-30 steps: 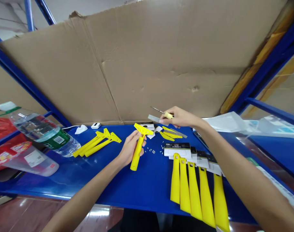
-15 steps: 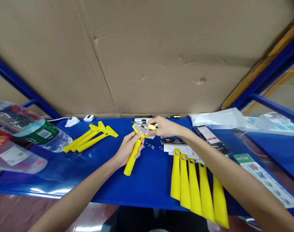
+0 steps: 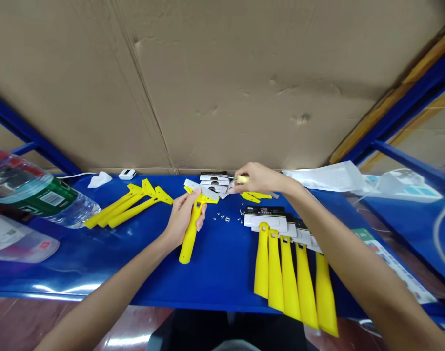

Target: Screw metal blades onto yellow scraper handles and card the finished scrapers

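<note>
As I look down through the head camera, the left hand (image 3: 180, 217) is clamped around a yellow scraper (image 3: 192, 229), its thumb up by the head, where a grey blade (image 3: 209, 192) lies across. I have the scraper held over the middle of the blue tabletop (image 3: 222, 273), between three yellow handles (image 3: 134, 204) on the left and a row of five yellow handles (image 3: 283, 273) on the right. Its long axis slants: the butt points back toward the wearer and a little left, the head away and a little right, with the blade running crosswise to the handle.

My right hand (image 3: 259, 176) is curled around a pale yellow tool handle (image 3: 242, 180), just beside some white packs (image 3: 215, 183); at this blur I can't fairly tell whether its fingertips also touch one of them.

I judge the step in hand to be seating the blade on the scraper head. To my mind the next move calls for the left hand to hold the blade lined up, while the right brings a fitting part: yellow plates (image 3: 251, 197), loose nuts (image 3: 225, 218) and small screws (image 3: 241, 213) lie nearby.
</note>
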`<state>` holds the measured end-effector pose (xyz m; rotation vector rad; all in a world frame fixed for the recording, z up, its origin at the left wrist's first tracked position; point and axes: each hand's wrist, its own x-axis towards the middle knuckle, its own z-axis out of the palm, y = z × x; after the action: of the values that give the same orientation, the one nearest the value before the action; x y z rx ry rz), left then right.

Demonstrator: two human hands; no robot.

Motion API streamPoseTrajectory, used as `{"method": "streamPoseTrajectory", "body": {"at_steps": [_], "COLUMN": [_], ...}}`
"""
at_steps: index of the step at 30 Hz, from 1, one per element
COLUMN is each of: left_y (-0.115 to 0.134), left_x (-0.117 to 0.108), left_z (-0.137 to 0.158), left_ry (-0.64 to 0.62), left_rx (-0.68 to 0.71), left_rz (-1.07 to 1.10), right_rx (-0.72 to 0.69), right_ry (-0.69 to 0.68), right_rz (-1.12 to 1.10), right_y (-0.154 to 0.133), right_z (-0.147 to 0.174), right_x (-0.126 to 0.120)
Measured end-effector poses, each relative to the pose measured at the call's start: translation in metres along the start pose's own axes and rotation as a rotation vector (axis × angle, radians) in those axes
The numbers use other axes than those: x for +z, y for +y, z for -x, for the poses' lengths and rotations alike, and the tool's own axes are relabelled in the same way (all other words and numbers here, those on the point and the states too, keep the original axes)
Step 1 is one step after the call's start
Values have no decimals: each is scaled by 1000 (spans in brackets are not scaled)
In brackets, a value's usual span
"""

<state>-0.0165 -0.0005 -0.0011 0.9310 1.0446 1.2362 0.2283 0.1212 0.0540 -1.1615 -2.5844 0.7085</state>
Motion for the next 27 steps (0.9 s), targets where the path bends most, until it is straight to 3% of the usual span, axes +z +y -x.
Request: {"method": "streamPoseTrajectory", "body": {"at_steps": [4,8,18,27], "left_y": [9,11,2,2], "left_x": [-2,-1,-3,-5], "left_z": [-2,-2,-4,-7], "left_ry": [90,95,36,55], "left_rx": [52,41,29,3], "left_rz": [30,29,18,14], "right_rx": [167,225,309,347], "right_ry": [-90,-211,-307,-242], "right_rz": [276,266,321,534], "right_y": [38,52,55,24], "right_z": [-8,-10,-6,-1], "right_x": [2,5,-5,-4]}}
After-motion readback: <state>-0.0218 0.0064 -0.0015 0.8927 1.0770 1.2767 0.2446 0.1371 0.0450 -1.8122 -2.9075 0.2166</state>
